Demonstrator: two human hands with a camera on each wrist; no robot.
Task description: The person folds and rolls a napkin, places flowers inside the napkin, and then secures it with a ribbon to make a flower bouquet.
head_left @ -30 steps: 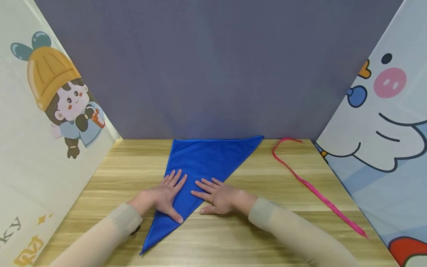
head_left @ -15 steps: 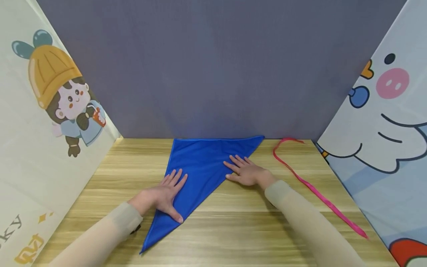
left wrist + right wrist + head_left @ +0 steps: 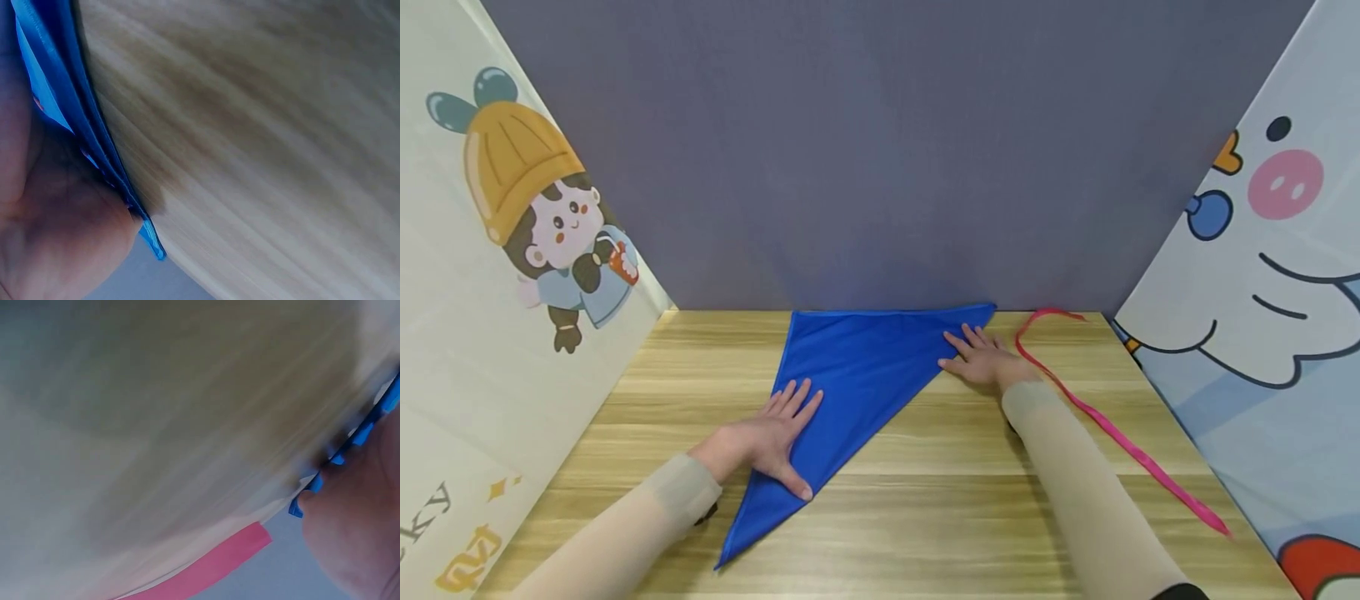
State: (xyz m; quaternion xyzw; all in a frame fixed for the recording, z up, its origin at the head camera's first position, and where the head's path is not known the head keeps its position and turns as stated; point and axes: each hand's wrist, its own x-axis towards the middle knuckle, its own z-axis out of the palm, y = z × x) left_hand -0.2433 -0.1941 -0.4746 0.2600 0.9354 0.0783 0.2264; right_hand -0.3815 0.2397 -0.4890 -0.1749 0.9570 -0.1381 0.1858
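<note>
A blue cloth (image 3: 857, 367), folded into a triangle, lies flat on the wooden table. Its long slanted edge runs from a near left tip to a far right tip. My left hand (image 3: 777, 443) rests spread on its left part, the thumb at the slanted edge. Up by the far right tip, my right hand (image 3: 981, 358) lies with spread fingers on the cloth's slanted edge. In the left wrist view the layered cloth edge (image 3: 94, 119) shows beside the palm. The right wrist view shows a strip of blue cloth (image 3: 359, 434) along my right hand.
A pink ribbon (image 3: 1105, 425) curves over the right side of the wooden table (image 3: 925, 525), close to my right forearm. A grey panel (image 3: 880, 150) stands at the back edge. Printed panels close off the left and right sides.
My right hand has slid away from me and to the right along the cloth's slanted edge, from near its middle to the far right tip. My left hand has stayed in place.
</note>
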